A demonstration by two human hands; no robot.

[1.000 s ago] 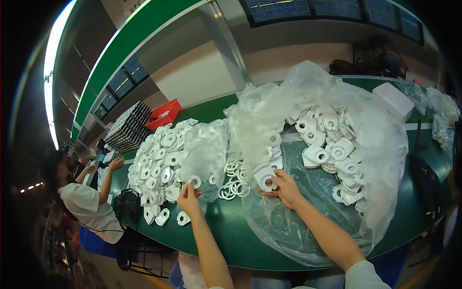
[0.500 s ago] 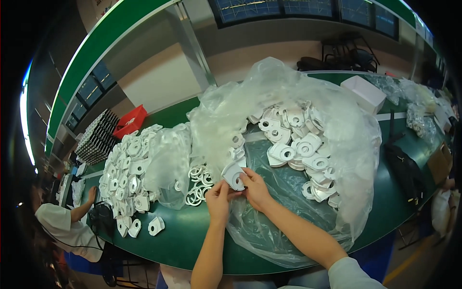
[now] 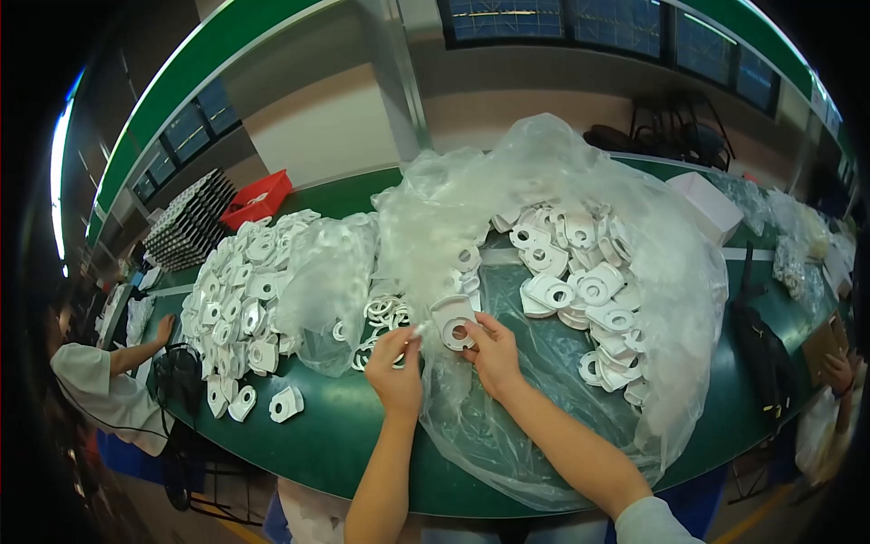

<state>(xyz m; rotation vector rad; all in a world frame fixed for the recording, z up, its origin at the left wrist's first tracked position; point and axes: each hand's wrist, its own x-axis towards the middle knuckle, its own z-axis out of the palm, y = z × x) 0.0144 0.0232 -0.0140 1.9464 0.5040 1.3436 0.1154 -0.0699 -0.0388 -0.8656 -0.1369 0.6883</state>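
Observation:
My right hand (image 3: 497, 357) pinches a white plastic part (image 3: 450, 314) by its lower right edge. The part is flat, with a squared upper end and a rounded lower end around a hole, and it is held upright above the clear plastic bag (image 3: 507, 399). Just left of it, apart from the part, my left hand (image 3: 396, 372) has thumb and fingertips pressed together. Something small and pale shows at its fingertips, too small to name. White rings (image 3: 388, 313) lie loose on the table beyond my left hand.
Similar white parts are heaped inside the open bag (image 3: 594, 286) and in a pile (image 3: 245, 290) at left. A red bin (image 3: 257, 201), stacked trays (image 3: 192, 218), a white box (image 3: 705, 207) and a black bag (image 3: 759, 349) stand around. A person (image 3: 113, 376) sits at far left.
My left hand has come off the white part and moved left. The part has turned to face me more squarely in my right hand. The whole view has shifted slightly.

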